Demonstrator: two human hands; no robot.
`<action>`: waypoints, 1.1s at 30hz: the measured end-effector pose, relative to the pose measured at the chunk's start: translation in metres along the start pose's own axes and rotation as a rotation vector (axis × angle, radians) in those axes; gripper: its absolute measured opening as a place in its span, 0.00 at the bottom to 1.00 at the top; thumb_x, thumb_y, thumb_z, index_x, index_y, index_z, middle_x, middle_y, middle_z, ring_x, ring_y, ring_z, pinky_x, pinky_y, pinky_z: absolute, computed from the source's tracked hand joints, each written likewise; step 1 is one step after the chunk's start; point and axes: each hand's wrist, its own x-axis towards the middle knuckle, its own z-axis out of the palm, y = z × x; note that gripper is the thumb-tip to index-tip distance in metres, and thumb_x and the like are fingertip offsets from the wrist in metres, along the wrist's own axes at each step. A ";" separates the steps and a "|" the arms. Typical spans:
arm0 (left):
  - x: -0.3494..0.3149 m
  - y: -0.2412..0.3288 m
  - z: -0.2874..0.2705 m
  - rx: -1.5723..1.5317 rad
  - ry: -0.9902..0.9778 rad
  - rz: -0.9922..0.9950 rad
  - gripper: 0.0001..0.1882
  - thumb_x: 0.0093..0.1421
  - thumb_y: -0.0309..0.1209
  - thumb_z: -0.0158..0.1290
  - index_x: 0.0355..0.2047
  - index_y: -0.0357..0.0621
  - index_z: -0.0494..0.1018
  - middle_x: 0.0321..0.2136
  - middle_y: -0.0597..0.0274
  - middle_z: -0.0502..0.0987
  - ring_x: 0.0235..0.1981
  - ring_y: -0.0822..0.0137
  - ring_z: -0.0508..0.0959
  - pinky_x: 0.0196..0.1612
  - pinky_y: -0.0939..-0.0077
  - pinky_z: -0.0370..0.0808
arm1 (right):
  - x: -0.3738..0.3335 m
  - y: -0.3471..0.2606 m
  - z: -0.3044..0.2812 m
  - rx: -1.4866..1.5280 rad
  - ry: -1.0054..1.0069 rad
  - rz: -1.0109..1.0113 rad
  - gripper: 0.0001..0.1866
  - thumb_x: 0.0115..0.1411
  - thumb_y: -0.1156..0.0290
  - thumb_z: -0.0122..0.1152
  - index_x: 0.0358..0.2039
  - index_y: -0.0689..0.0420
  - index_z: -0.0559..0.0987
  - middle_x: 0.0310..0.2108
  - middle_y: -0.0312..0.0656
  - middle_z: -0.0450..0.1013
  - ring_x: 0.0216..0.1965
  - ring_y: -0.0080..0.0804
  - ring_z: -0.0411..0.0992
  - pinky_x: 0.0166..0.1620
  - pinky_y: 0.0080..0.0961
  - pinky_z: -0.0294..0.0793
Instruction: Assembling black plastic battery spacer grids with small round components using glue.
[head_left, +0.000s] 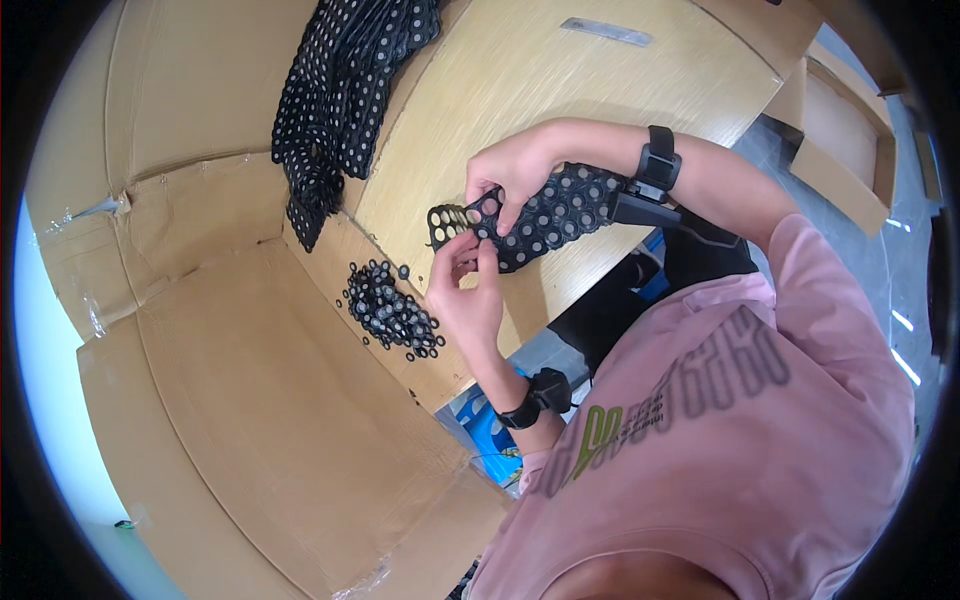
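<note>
A black rubber sheet (562,212) with rows of round, pale-centred spots lies across the wooden tabletop's near part. My right hand (515,175) grips its left portion from above, thumb pressed on the surface. At the sheet's left end, where a flap is folded back and pale through the holes, my left hand (468,290) pinches the edge between thumb and fingers. Whether a loose ring is in that pinch is too small to tell. Left of my left hand, a pile of small black rings (390,310) rests on cardboard.
More black spotted sheets (345,90) hang in a heap over the table's far left edge. A metal ruler-like strip (606,31) lies on the wooden table (470,90). A large open cardboard box (270,400) fills the left side; another cardboard box (845,140) stands at the right.
</note>
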 end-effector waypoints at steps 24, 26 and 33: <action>0.006 -0.039 -0.017 -0.286 0.015 -0.361 0.07 0.53 0.17 0.52 0.32 0.31 0.78 0.21 0.59 0.78 0.21 0.74 0.76 0.28 0.83 0.73 | 0.004 0.002 0.009 -0.041 -0.077 -0.059 0.11 0.50 0.71 0.68 0.29 0.64 0.76 0.19 0.32 0.67 0.23 0.22 0.63 0.28 0.25 0.63; 0.007 -0.043 -0.022 -0.298 0.009 -0.345 0.08 0.53 0.17 0.52 0.32 0.32 0.78 0.21 0.60 0.78 0.20 0.75 0.76 0.28 0.83 0.72 | 0.005 0.001 0.009 -0.041 -0.075 -0.046 0.12 0.50 0.71 0.68 0.31 0.64 0.76 0.21 0.33 0.68 0.24 0.23 0.63 0.29 0.25 0.64; 0.019 -0.074 -0.045 -0.157 0.419 -0.339 0.05 0.54 0.19 0.51 0.22 0.35 0.74 0.21 0.58 0.78 0.19 0.77 0.72 0.21 0.86 0.67 | -0.006 -0.005 -0.007 -0.177 0.022 0.080 0.15 0.51 0.68 0.69 0.35 0.63 0.77 0.24 0.35 0.71 0.28 0.23 0.68 0.32 0.22 0.67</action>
